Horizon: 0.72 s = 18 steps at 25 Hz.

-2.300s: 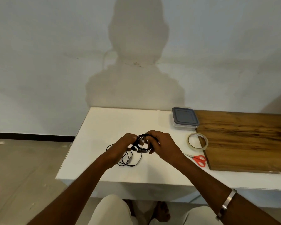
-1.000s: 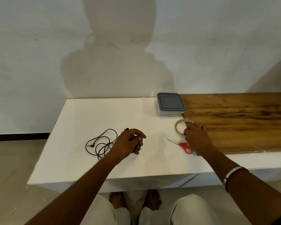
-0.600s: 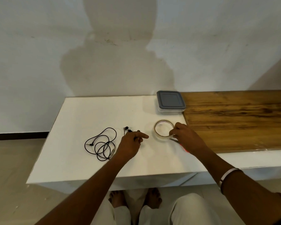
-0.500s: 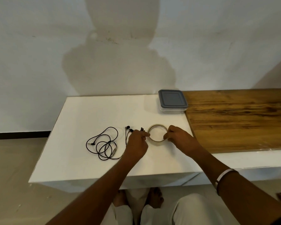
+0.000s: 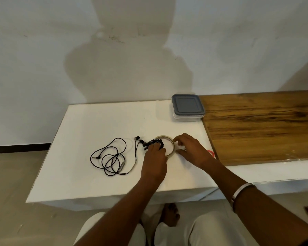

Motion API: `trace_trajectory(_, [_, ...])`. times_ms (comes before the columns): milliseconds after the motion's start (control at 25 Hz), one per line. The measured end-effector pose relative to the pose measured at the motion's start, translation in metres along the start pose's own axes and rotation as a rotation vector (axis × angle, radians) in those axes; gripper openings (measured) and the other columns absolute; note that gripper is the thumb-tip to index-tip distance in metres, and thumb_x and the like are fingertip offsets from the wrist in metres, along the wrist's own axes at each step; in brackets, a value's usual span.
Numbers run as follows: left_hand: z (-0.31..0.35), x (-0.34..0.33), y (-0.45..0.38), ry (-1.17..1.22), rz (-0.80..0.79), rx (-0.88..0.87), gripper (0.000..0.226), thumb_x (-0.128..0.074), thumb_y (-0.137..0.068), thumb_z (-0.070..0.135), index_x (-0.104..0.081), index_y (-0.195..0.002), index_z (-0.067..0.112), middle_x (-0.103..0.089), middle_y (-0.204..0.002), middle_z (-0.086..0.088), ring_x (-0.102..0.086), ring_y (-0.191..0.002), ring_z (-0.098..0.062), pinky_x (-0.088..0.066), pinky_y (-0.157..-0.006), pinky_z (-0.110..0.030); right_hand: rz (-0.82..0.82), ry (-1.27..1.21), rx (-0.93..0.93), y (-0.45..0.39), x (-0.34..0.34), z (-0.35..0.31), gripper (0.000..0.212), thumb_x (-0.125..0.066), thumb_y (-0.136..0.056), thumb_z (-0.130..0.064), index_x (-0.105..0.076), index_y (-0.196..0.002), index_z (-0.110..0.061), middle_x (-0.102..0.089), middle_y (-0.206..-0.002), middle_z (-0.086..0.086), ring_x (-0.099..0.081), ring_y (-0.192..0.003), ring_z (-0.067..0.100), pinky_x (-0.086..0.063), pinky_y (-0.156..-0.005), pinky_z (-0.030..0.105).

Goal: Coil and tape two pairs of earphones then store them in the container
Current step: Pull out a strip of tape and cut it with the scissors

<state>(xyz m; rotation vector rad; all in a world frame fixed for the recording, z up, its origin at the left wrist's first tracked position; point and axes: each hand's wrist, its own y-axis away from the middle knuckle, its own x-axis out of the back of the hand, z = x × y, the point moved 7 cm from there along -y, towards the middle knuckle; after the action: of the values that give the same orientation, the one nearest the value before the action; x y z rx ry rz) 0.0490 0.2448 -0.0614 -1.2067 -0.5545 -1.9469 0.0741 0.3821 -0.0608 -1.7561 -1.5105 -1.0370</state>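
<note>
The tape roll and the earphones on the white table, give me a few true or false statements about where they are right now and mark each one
1. The left hand holds a coiled pair of earphones at the tape roll. True.
2. The container has its lid off. False: the grey lid is on.
3. A second pair of earphones lies loose on the white table. True.
4. The tape roll sits on the wooden board. False: it is on the white table.
</note>
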Motion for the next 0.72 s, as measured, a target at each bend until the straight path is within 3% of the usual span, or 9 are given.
trace_trajectory(200, [-0.001,0.016,-0.005,0.090,0.081,0.050,0.046,-0.057,-0.094,0.024,-0.047,-0.135,0.004,-0.041,-0.143,-0.011,-0.032,-0.135,-0.026,-0.026,-0.112,-0.030,0.005,0.028,-0.069,-0.002,-0.003,0.007,0.034,-0.062,-0.089,-0.025,-0.056,-0.122,-0.019,-0.051,-0.120,0.000,-0.051,-0.109,0.016,-0.038,-0.100,0.034])
trace_trajectory(280, [-0.005,0.028,-0.011,0.113,0.141,0.052,0.041,-0.050,-0.095,0.010,-0.048,-0.136,0.004,-0.042,-0.142,-0.012,-0.033,-0.135,-0.027,-0.027,-0.110,-0.028,0.008,0.037,-0.075,-0.003,-0.004,0.007,0.029,-0.061,-0.090,-0.026,-0.058,-0.118,-0.019,-0.051,-0.118,-0.001,-0.051,-0.108,0.016,-0.036,-0.099,0.034])
trace_trajectory(360, [-0.011,0.040,-0.023,0.113,0.165,0.055,0.053,-0.045,-0.087,-0.009,-0.045,-0.138,0.002,-0.040,-0.144,-0.013,-0.032,-0.136,-0.029,-0.028,-0.110,-0.029,0.010,0.051,-0.073,-0.004,-0.005,0.008,0.028,-0.060,-0.091,-0.027,-0.058,-0.117,-0.019,-0.051,-0.118,-0.001,-0.051,-0.109,0.016,-0.037,-0.098,0.034])
trace_trajectory(440, [-0.017,0.046,-0.043,0.032,0.134,0.044,0.060,-0.046,-0.080,-0.013,-0.043,-0.139,0.000,-0.039,-0.143,-0.016,-0.033,-0.134,-0.031,-0.030,-0.108,-0.032,0.010,0.039,-0.078,-0.003,-0.006,0.011,0.030,-0.060,-0.091,-0.026,-0.056,-0.120,-0.020,-0.050,-0.120,-0.002,-0.050,-0.110,0.015,-0.037,-0.099,0.033])
trace_trajectory(560, [-0.025,0.031,-0.071,-0.104,-0.026,0.023,0.051,-0.047,-0.094,0.013,-0.035,-0.142,0.001,-0.032,-0.147,-0.016,-0.029,-0.137,-0.032,-0.027,-0.112,-0.037,0.020,0.010,-0.064,-0.001,-0.008,0.014,0.030,-0.060,-0.091,-0.025,-0.055,-0.120,-0.022,-0.049,-0.120,-0.005,-0.049,-0.111,0.013,-0.035,-0.099,0.032])
trace_trajectory(720, [-0.024,0.001,-0.083,-0.217,-0.168,-0.001,0.059,-0.035,-0.100,0.038,-0.025,-0.147,0.002,-0.026,-0.151,-0.015,-0.026,-0.138,-0.032,-0.025,-0.115,-0.040,0.036,-0.019,-0.046,0.001,-0.012,0.018,0.028,-0.060,-0.090,-0.026,-0.057,-0.118,-0.021,-0.050,-0.119,-0.005,-0.050,-0.109,0.013,-0.037,-0.098,0.032])
